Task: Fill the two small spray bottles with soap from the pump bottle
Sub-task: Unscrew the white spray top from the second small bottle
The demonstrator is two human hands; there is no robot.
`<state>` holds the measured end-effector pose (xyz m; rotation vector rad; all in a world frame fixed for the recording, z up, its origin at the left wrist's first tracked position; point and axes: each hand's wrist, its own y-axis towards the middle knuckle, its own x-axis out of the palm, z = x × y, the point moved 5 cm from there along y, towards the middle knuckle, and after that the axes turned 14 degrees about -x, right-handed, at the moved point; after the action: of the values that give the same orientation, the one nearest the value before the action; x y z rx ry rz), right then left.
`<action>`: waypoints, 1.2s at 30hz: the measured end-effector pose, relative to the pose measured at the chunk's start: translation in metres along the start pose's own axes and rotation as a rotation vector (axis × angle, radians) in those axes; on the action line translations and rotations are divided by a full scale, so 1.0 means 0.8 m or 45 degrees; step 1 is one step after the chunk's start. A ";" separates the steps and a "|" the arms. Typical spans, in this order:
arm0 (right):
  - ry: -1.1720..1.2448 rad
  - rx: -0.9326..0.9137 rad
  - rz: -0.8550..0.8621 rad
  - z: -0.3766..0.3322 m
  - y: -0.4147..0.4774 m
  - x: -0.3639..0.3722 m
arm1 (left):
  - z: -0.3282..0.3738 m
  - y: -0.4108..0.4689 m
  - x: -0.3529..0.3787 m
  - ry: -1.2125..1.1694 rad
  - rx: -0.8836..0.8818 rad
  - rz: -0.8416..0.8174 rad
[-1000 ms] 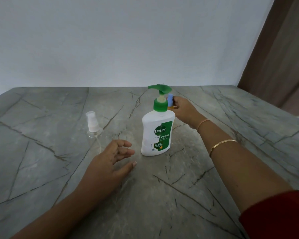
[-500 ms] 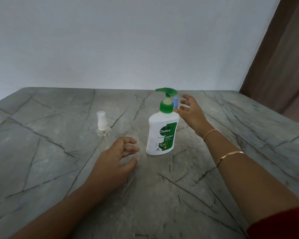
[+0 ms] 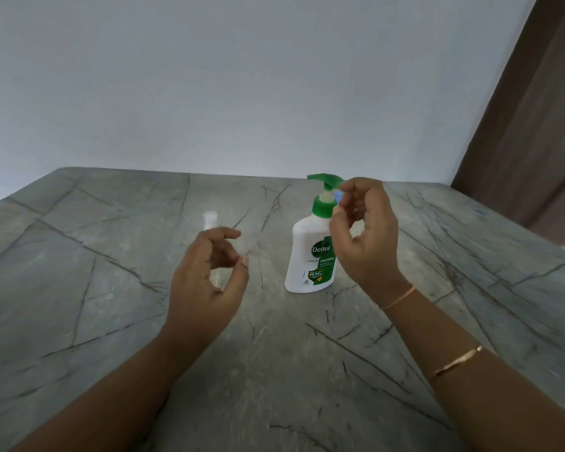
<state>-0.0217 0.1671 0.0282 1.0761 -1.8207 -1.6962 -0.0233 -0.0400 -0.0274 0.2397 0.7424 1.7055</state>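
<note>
The left hand (image 3: 209, 278) hovers loosely curled, holding nothing, at 9 o'clock from the pump bottle (image 3: 309, 256). The right hand (image 3: 366, 243) curls beside a blue cap (image 3: 339, 195); I cannot tell its grip.

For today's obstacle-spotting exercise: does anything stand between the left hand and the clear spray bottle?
Nothing visible does. The left hand is just in front of the clear spray bottle; the pump bottle stands aside, to the right.
</note>
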 end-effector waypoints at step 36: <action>0.300 0.456 -0.468 -0.029 -0.054 0.106 | -0.060 0.000 0.039 0.223 -0.568 -0.409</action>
<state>-0.0450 0.0892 -0.0263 1.7719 -1.8984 -1.3722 -0.0576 -0.0278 -0.0713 -0.3261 0.4765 1.5458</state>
